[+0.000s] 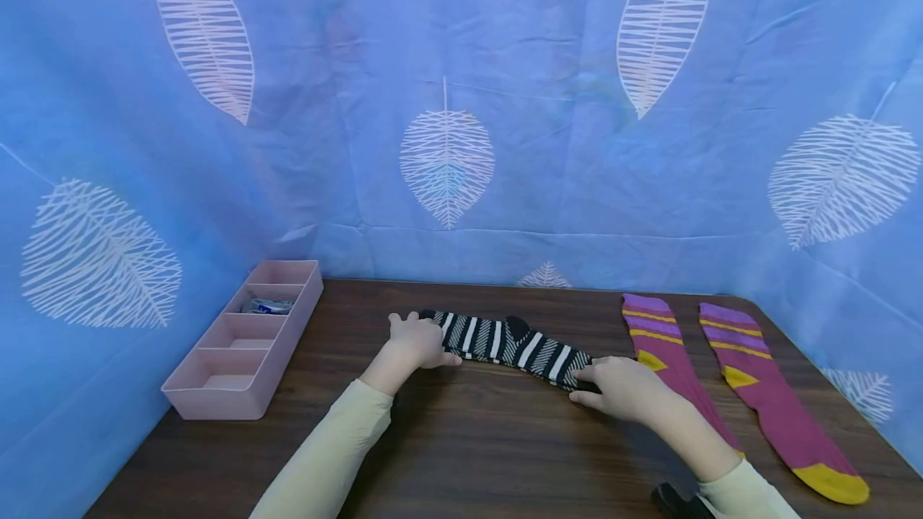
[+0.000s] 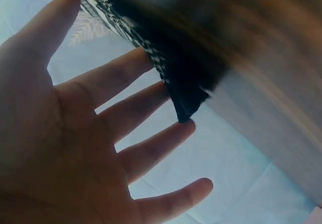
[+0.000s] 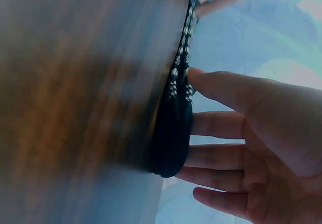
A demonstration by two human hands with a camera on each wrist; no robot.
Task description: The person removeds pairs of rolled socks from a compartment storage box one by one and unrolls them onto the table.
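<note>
Black-and-white striped socks (image 1: 490, 339), stacked one over the other, lie crosswise on the table in the head view. At their left end is my left hand (image 1: 418, 340), its fingers spread and fairly straight. In the left wrist view its fingertips touch the black cuff (image 2: 186, 95) and the thumb lies along the striped edge. My right hand (image 1: 623, 387) is at the other end. The right wrist view shows its extended fingers (image 3: 216, 156) against the black toe (image 3: 173, 138), with the thumb tip at the patterned edge.
At the right lie two maroon socks, a nearer one (image 1: 786, 415) and another (image 1: 681, 367) partly behind my right forearm. A pink divided box (image 1: 288, 343) stands at the left, a small wrapped item (image 1: 270, 307) in one compartment. Blue leaf-print cloth (image 1: 548, 183) hangs behind the table (image 1: 476, 455).
</note>
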